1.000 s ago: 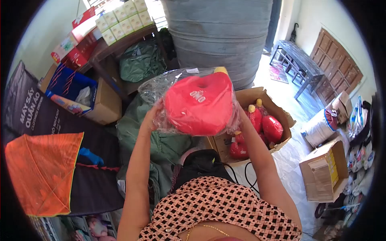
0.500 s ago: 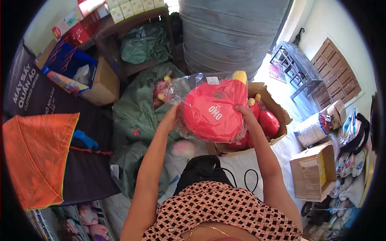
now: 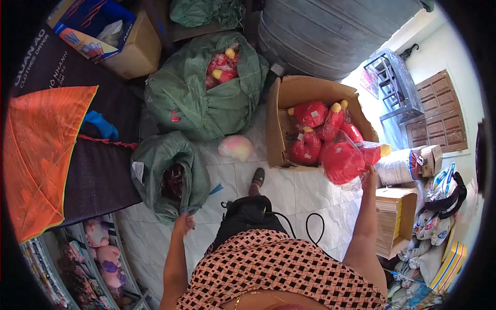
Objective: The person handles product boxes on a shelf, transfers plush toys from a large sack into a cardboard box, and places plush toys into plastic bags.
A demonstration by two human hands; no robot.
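My right hand (image 3: 369,176) grips a red plush pillow (image 3: 343,162) in clear plastic, with a yellow knob at one end. The pillow hangs over the near right edge of a cardboard box (image 3: 283,139). Inside that box lie several similar wrapped red pillows (image 3: 311,112) with yellow tips. My left hand (image 3: 184,223) is low on the left, beside the lower rim of a smaller green sack (image 3: 199,173); its fingers are blurred. Dark red contents (image 3: 173,182) show in that sack's mouth.
A larger green sack (image 3: 206,111) holds more red pillows. A pink and white fluffy ball (image 3: 235,148) and a blue strip (image 3: 216,189) lie on the tiled floor. An orange kite-like fabric (image 3: 49,155) stands left. An opened carton (image 3: 395,222) and plastic bags (image 3: 439,206) are at right.
The red pillow has moved from between both hands down to the right, over the box edge, in my right hand alone. My left hand has let go and dropped lower left. The view has tilted down.
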